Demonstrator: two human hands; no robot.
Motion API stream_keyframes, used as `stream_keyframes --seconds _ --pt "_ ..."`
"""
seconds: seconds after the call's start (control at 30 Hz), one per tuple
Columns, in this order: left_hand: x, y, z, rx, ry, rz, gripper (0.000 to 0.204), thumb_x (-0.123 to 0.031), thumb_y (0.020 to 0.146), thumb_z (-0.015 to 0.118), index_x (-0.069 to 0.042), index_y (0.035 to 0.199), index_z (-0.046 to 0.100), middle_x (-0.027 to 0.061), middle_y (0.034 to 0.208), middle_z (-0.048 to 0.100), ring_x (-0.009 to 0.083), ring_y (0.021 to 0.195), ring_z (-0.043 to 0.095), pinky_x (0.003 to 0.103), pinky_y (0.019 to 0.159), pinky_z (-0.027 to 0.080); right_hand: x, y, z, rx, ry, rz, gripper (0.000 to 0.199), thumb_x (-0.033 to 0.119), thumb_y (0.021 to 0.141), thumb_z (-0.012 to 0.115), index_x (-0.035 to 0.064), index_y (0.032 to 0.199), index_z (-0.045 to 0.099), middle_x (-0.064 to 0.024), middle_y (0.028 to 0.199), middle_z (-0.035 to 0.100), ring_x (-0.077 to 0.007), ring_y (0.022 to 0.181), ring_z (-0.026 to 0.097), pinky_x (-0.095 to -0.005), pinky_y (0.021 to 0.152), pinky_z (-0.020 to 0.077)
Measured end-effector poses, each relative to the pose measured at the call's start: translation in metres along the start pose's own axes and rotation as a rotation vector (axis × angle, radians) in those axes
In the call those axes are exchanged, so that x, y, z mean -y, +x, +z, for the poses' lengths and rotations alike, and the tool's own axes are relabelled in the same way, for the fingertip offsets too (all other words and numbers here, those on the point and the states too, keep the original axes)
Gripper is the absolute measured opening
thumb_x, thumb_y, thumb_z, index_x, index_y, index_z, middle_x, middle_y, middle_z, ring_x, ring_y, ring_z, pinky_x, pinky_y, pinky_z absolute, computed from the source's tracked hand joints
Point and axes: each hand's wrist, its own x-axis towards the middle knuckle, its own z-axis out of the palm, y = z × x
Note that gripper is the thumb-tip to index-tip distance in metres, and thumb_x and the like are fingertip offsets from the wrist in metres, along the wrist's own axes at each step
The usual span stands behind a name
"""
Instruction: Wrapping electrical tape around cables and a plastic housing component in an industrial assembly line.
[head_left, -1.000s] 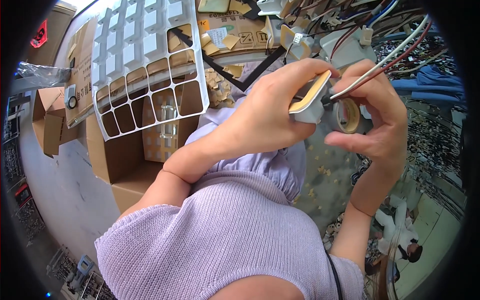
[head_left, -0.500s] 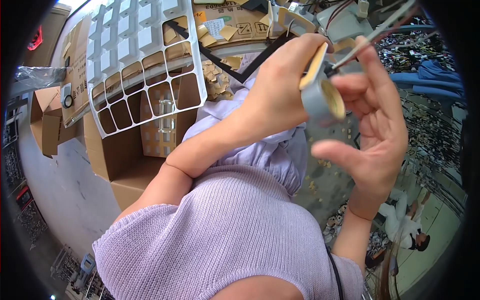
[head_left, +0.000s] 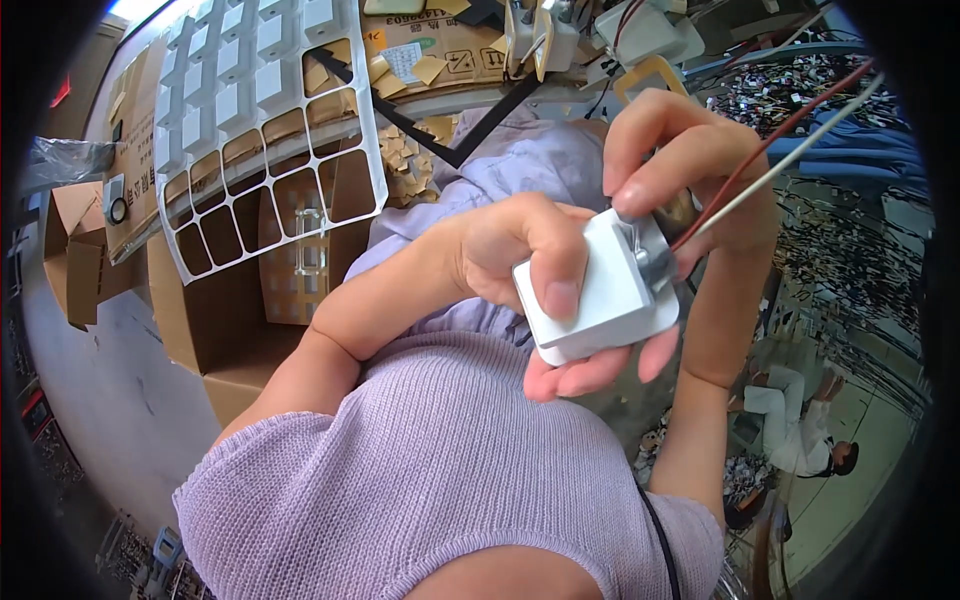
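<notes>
I hold a white square plastic part [head_left: 598, 300] in front of my chest, its flat face toward the camera. My left hand [head_left: 510, 245] grips it from the left, thumb pressed on the face and fingers curled beneath. My right hand [head_left: 690, 165] reaches over its top right corner, with the fingertips on a small grey metal piece [head_left: 650, 255]. A red wire [head_left: 770, 140] and a white wire [head_left: 800, 150] run from that corner up to the right, past my right hand.
A white plastic grid tray [head_left: 255, 150], white parts in its upper cells, leans over brown cardboard boxes [head_left: 200, 320] at the left. Small cardboard scraps [head_left: 405, 160] and more wired parts [head_left: 640, 35] lie at the top. Another person [head_left: 800, 440] sits at lower right.
Both hands have come down and nearer to my chest. The part has been turned from edge-on so that its white flat face now shows. My left thumb now lies on that face.
</notes>
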Motion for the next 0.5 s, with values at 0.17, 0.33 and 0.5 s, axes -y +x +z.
stream_keyframes --seconds 0.17,0.33,0.5 --pt "0.005 -0.001 0.003 0.022 -0.039 0.022 0.06 -0.02 0.064 0.058 0.018 0.111 0.05 0.0265 0.075 0.06 0.0317 0.059 0.063 0.038 0.053 0.057 0.003 0.003 -0.003 0.04 -0.115 -0.037 0.019 0.002 0.08 0.071 -0.0035 0.098 0.067 -0.0212 0.114 0.058 -0.0274 0.101 0.062 -0.0368 0.085 0.0516" --pt "0.004 -0.008 -0.001 -0.265 0.176 0.167 0.048 -0.012 0.064 0.061 0.013 0.105 0.055 0.0183 0.073 0.061 0.0235 0.059 0.064 0.031 0.054 0.056 0.023 -0.001 0.006 -0.02 -0.498 0.15 0.025 -0.008 0.067 0.065 0.0036 0.089 0.068 -0.0149 0.106 0.058 -0.0315 0.101 0.056 -0.0452 0.089 0.046" --pt "-0.001 -0.008 0.005 -0.692 0.516 0.248 0.052 -0.017 0.062 0.063 0.01 0.106 0.056 0.0118 0.073 0.06 0.0177 0.06 0.059 0.029 0.054 0.052 0.038 -0.008 0.014 -0.104 -0.537 0.431 0.03 -0.01 0.065 0.066 0.0027 0.092 0.066 -0.0068 0.103 0.056 -0.0161 0.091 0.057 -0.0267 0.076 0.047"
